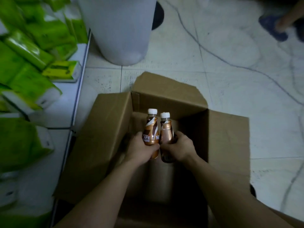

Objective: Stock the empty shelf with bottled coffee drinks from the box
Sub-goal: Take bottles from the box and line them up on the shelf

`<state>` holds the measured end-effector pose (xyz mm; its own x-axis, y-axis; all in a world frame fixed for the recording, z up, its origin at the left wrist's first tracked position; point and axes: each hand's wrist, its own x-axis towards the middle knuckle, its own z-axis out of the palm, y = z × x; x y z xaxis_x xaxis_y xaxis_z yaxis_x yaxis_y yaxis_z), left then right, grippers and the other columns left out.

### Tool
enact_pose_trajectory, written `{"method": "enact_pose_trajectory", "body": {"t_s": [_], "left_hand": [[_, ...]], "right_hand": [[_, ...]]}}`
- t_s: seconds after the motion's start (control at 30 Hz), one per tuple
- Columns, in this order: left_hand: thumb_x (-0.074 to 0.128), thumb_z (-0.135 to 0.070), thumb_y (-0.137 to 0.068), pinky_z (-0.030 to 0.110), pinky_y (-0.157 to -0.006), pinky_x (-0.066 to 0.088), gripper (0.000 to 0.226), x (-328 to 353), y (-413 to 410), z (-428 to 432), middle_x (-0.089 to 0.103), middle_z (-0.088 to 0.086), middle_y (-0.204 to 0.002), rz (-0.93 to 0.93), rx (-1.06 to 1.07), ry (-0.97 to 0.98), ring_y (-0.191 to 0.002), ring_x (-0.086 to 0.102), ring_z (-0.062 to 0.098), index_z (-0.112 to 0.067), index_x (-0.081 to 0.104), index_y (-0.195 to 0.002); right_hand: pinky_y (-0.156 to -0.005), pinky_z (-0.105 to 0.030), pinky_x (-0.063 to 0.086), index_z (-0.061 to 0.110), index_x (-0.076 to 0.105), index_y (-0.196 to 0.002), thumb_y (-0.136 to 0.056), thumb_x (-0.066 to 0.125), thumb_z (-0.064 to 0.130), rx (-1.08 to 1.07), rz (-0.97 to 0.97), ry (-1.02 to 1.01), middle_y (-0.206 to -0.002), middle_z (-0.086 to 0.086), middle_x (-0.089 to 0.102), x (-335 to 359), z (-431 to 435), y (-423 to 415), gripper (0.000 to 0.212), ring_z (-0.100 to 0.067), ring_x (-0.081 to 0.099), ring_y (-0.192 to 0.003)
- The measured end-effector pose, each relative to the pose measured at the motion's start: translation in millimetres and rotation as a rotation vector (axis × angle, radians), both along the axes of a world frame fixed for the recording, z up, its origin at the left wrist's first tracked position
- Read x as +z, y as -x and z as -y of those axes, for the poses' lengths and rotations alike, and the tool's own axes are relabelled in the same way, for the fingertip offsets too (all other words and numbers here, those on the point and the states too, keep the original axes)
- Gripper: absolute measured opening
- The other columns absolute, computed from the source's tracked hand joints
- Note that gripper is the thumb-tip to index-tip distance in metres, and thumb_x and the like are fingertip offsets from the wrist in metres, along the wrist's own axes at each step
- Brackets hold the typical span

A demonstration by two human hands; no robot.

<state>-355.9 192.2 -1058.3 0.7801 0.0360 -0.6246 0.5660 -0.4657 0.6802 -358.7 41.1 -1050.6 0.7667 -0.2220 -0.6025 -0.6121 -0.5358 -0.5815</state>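
Note:
An open cardboard box [228,142] stands on the tiled floor below me, flaps spread outward. Over its opening my left hand [139,148] grips a bottled coffee drink [150,129] with a bronze and brown label and a white cap. Right beside it, my right hand [179,148] holds a second coffee bottle [166,129] of the same kind. Both bottles are upright and nearly touch. The inside of the box is dark; I cannot tell what else lies in it.
White shelves [72,66] on the left carry several green tissue packs [32,51]. A white cylindrical bin [118,30] stands on the floor beyond the box. At the top right, another person's foot in a blue slipper [273,28] rests on the floor.

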Motion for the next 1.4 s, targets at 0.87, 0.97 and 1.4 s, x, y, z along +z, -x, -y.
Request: {"method": "enact_pose_trajectory", "body": {"t_s": [0.87,0.97,1.4], "left_hand": [[0.083,-0.036,-0.066,0.026,-0.075,0.046,0.056,419,109,-75,0.063,-0.008,-0.103,0.998,0.013,-0.181,-0.092,0.060,0.011,-0.025,0.056,-0.114],[0.084,-0.040,-0.064,0.023,-0.068,0.043,0.057,445,126,-86,0.061,-0.011,-0.095,1.041,0.058,-0.215,-0.086,0.061,0.011,-0.025,0.056,-0.111],[0.086,-0.042,-0.058,0.028,-0.069,0.046,0.062,554,191,-169,0.058,-0.010,-0.093,1.165,0.253,-0.379,-0.082,0.059,0.013,-0.025,0.054,-0.109]], "right_hand": [[-0.063,-0.016,0.044,0.030,0.050,-0.113,-0.071,0.081,0.025,0.197,0.925,-0.284,-0.093,0.021,0.054,412,-47,103,0.053,0.002,0.053,-0.081],[-0.068,-0.021,0.048,0.027,0.052,-0.115,-0.069,0.082,0.025,0.239,0.971,-0.300,-0.094,0.018,0.056,438,-58,115,0.055,-0.002,0.055,-0.084],[-0.070,-0.026,0.053,0.027,0.058,-0.100,-0.062,0.087,0.027,0.378,1.124,-0.411,-0.092,0.011,0.065,534,-147,137,0.047,-0.003,0.062,-0.084]]}}
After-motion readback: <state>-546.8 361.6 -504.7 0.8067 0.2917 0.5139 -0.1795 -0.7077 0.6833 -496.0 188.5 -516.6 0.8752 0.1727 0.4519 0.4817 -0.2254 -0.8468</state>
